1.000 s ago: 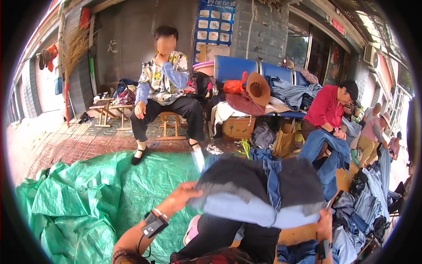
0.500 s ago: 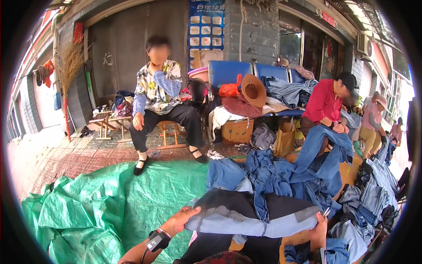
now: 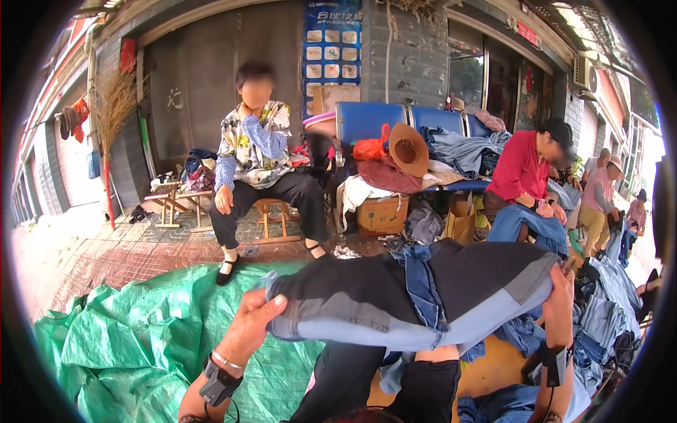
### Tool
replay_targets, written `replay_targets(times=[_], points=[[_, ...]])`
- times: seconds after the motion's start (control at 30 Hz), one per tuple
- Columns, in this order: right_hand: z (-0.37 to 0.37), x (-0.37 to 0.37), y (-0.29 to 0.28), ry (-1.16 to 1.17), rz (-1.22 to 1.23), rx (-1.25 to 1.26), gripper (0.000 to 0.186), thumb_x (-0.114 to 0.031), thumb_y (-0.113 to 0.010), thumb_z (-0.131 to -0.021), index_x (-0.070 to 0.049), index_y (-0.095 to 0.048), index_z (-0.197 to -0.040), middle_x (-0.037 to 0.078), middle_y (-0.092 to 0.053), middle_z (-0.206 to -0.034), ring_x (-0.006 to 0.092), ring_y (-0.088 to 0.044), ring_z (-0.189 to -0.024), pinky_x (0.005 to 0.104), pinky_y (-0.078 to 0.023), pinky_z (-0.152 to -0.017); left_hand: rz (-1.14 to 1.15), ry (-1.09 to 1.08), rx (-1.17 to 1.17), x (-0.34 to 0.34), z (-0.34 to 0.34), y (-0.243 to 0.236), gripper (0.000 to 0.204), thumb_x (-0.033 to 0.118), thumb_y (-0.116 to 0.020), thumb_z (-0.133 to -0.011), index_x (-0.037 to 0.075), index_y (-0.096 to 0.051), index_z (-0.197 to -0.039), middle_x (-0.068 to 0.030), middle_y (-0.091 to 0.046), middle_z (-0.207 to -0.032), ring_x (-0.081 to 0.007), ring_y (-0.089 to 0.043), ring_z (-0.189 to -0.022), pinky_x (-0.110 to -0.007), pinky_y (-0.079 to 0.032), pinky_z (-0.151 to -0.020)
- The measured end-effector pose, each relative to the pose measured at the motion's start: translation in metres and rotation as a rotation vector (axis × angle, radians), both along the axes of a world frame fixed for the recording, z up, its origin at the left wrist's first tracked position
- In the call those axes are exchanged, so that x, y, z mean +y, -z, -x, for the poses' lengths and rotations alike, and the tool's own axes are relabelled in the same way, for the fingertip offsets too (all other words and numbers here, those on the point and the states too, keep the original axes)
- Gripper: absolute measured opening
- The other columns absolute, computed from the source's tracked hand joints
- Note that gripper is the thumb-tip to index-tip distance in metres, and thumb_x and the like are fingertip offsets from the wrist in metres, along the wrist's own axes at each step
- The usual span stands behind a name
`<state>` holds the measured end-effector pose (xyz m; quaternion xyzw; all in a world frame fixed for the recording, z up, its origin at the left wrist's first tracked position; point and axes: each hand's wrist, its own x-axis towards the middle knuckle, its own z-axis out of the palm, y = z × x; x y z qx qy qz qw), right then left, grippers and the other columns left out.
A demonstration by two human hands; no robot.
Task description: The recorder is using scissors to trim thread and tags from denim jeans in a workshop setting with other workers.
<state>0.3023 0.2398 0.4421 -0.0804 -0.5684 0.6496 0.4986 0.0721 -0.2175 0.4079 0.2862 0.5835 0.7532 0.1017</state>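
A garment of black cloth (image 3: pixel 479 275) with a pale blue denim band (image 3: pixel 363 324) is stretched across in front of me. A dark blue denim strip (image 3: pixel 423 289) lies across its middle. My left hand (image 3: pixel 257 314) is closed on the garment's left end, thumb on top. My right hand (image 3: pixel 557 303) is closed on the right end, with a small object at the fingertips that I cannot make out. Below the cloth are my black-trousered legs (image 3: pixel 331 388) and a yellow-brown surface (image 3: pixel 493 374).
A green tarp (image 3: pixel 127 352) covers the left foreground. A seated person (image 3: pixel 254 148) faces me; another in red (image 3: pixel 515 169) handles denim. Blue seats (image 3: pixel 370 120) hold clothing and a brown hat (image 3: pixel 407 151). Jeans (image 3: pixel 599 324) are heaped right, with more people (image 3: pixel 599 204) beyond.
Both hands have risen and spread apart since half a second ago, lifting and stretching the garment. It now hides much of the denim behind it. My left hand has moved leftward, my right hand rightward.
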Motion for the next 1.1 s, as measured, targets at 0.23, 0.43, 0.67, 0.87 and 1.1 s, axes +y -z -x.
replay_targets(times=[0.23,0.43,0.67,0.87,1.1], points=[[-0.064,-0.017,0.072,0.124,0.082,-0.073,0.021,-0.012,-0.050,-0.088,-0.004,-0.049,-0.107,0.008,-0.058,-0.100,0.0193,-0.059,-0.090,0.0321,-0.049,-0.079,0.134,0.245,-0.415,-0.033,-0.018,0.079,0.031,0.024,-0.066,-0.083,-0.002,-0.064,-0.099,-0.0009,-0.064,-0.087,-0.0060,-0.053,-0.078,-0.022,-0.042,-0.071],[-0.092,-0.030,0.325,-0.296,0.874,-0.249,0.031,-0.011,-0.050,-0.078,-0.002,-0.055,-0.107,0.008,-0.064,-0.095,0.0250,-0.064,-0.082,0.0362,-0.054,-0.072,0.656,0.374,-0.402,-0.016,-0.013,0.167,0.028,0.033,-0.068,-0.081,0.006,-0.063,-0.076,0.0043,-0.054,-0.066,-0.0077,-0.049,-0.067,-0.024,-0.041,-0.066],[-0.080,-0.040,0.287,-0.098,0.522,-0.325,0.024,-0.008,-0.055,-0.072,0.001,-0.060,-0.094,0.007,-0.064,-0.084,0.0166,-0.064,-0.075,0.0281,-0.053,-0.069,0.887,0.497,-0.196,-0.005,0.003,0.118,0.042,0.042,-0.065,-0.081,0.002,-0.058,-0.085,-0.0027,-0.056,-0.071,-0.0105,-0.054,-0.065,-0.025,-0.044,-0.059],[-0.107,-0.026,0.207,0.136,0.247,-0.487,0.028,-0.003,-0.053,-0.062,-0.002,-0.062,-0.089,0.000,-0.057,-0.072,0.0041,-0.042,-0.047,0.0163,-0.030,-0.042,0.489,0.190,-0.310,0.003,-0.017,0.089,0.060,0.044,-0.056,-0.087,-0.003,-0.045,-0.122,-0.0030,-0.058,-0.088,-0.0114,-0.055,-0.079,-0.023,-0.045,-0.066],[-0.043,-0.083,0.150,0.089,-0.225,-0.623,0.031,0.001,-0.068,-0.070,-0.004,-0.062,-0.100,0.001,-0.058,-0.085,0.0036,-0.046,-0.062,0.0191,-0.037,-0.054,0.495,0.157,-0.246,0.047,-0.005,0.123,0.033,0.022,-0.065,-0.084,-0.001,-0.059,-0.106,-0.0001,-0.062,-0.087,-0.0055,-0.054,-0.076,-0.021,-0.046,-0.069]])
